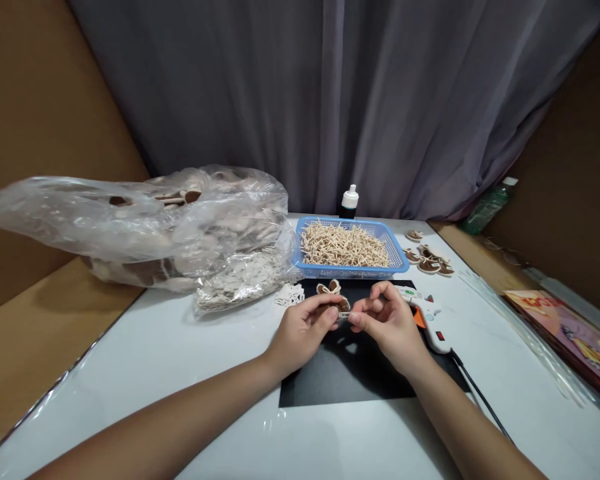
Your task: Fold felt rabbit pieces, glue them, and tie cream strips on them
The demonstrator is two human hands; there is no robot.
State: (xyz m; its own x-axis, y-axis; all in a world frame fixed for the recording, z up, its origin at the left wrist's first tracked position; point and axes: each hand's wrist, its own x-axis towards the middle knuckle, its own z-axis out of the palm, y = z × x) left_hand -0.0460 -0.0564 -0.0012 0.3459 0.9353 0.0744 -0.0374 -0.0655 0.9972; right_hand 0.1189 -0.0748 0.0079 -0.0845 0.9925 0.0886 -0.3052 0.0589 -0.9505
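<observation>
My left hand (307, 328) is closed, pinching a small brown ornament (344, 305) with cream edging and a pale bow-like piece on top. My right hand (387, 325) meets it from the right, thumb and forefinger pinched on a small whitish strip (345, 315) at the ornament's lower edge. Fingers cover much of both pieces. Below the hands lies a black mat (325, 380). Just behind my right hand a white hot glue gun (434, 323) with an orange part rests on the table.
A blue basket (350, 272) of small cream sticks stands behind the mat. Plastic bags (220, 227) bulge at left, beside white cut-out pieces (289, 295). Finished-looking brown ornaments (429, 260), clear glue sticks (525, 340), a white-capped bottle (350, 199) and a magazine (570, 327) are about.
</observation>
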